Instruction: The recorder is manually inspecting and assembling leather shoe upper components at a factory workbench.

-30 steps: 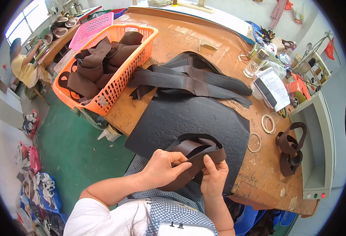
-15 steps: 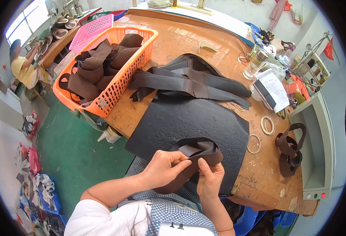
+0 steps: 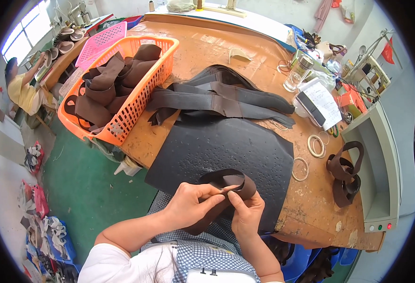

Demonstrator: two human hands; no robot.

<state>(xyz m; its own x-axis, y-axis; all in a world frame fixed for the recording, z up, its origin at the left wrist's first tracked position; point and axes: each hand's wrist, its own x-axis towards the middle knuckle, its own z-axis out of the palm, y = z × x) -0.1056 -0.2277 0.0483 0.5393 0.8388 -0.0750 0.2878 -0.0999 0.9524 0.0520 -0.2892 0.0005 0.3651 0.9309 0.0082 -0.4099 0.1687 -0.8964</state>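
Above black sheeting [image 3: 207,144], hands [image 3: 187,205] [image 3: 248,212] pinching a brown strip [image 3: 246,186] moved closer.

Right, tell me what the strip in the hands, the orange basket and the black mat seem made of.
Brown strip: probably leather or a synthetic lookalike, matte, bending in smooth curves.
Orange basket: almost certainly moulded plastic, slightly glossy, with regular holes and even colour.
Black mat: perhaps rubber, dull, its surface pitted.

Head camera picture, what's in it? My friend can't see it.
A person's left hand and right hand pinch a curled brown strip over a black mat. Beyond lie more dark strips, beside an orange basket of brown pieces.
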